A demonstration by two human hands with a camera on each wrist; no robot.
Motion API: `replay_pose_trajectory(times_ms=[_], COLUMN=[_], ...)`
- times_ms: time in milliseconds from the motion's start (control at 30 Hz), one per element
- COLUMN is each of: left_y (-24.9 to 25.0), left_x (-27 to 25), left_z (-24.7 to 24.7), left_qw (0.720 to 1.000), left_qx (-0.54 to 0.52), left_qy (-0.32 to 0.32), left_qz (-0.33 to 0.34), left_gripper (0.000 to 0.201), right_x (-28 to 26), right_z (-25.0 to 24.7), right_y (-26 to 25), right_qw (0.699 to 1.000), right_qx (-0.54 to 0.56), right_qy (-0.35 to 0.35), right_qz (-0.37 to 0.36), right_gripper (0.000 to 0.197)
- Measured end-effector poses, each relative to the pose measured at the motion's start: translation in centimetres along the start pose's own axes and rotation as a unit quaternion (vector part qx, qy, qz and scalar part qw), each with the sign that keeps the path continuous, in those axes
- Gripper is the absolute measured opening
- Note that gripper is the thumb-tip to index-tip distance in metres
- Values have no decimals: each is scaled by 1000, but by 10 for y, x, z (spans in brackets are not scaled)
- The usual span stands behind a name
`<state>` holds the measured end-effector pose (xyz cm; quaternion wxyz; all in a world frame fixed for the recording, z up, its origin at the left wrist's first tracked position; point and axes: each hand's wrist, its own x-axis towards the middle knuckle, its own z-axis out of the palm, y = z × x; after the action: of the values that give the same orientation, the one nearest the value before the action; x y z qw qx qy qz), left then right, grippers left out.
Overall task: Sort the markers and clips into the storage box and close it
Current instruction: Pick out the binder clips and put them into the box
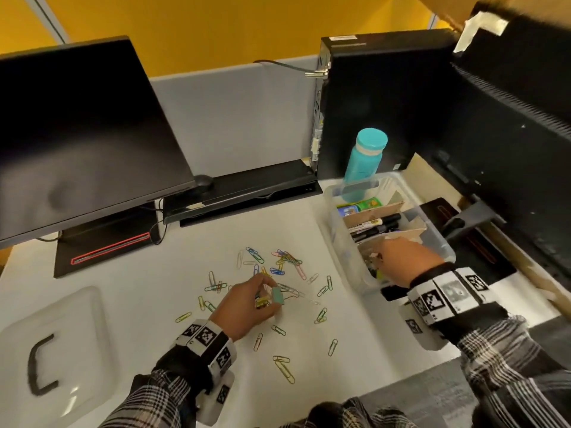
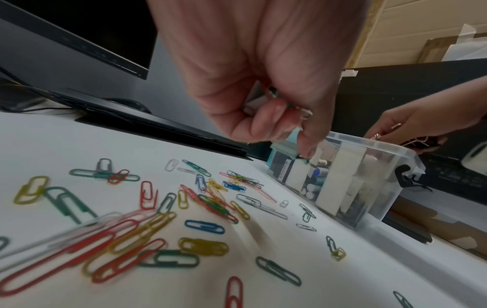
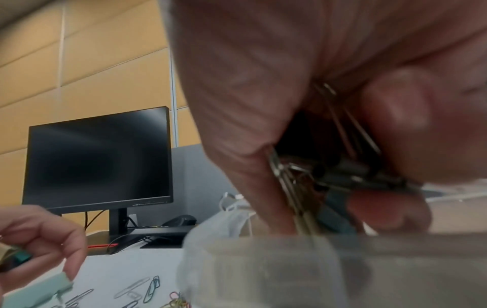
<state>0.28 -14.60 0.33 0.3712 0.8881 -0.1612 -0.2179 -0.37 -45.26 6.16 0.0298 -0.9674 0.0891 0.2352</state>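
A clear storage box [image 1: 343,242] stands open at the right of the table, with black markers [image 1: 375,225] in its middle compartment. My right hand [image 1: 378,257] is over the box's near compartment and grips a bunch of black binder clips [image 3: 342,173]. At mid-table my left hand [image 1: 267,296] holds a few binder clips, among them a teal binder clip [image 1: 276,295] pinched at the fingertips [image 2: 305,145]. Several coloured paper clips [image 1: 278,264] lie scattered on the white table around that hand. What lies in the near compartment is hidden by my right hand.
The box's clear lid [image 1: 52,344] with a black handle lies at the front left. A teal bottle [image 1: 364,159] stands behind the box, beside a black computer case [image 1: 386,103]. A monitor [image 1: 80,134] stands at the back left, another at the right edge.
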Motion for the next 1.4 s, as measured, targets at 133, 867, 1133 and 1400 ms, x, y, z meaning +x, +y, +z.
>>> replay_pose_trajectory(times_ms=[133,867,1133,1400], left_y=[2,55,165,198], left_x=[-2,10,82,111], left_z=[8,26,51,81], left_qw=[1000,998,963,907], left_qx=[12,35,216,365], left_qy=[-1,56,-13,-102], left_qz=[-6,-4,161,187], left_gripper=[30,29,35,37], right_x=[3,-7,-4,-7], right_z=[-8,31,56,59], right_y=[1,46,61,66], right_qw=[1000,884,905,895], right_qx=[-3,262,223,244], right_qy=[-25,382,362,371], right_qz=[-2,-64,-18,-34], right_gripper=[31,30,50,47])
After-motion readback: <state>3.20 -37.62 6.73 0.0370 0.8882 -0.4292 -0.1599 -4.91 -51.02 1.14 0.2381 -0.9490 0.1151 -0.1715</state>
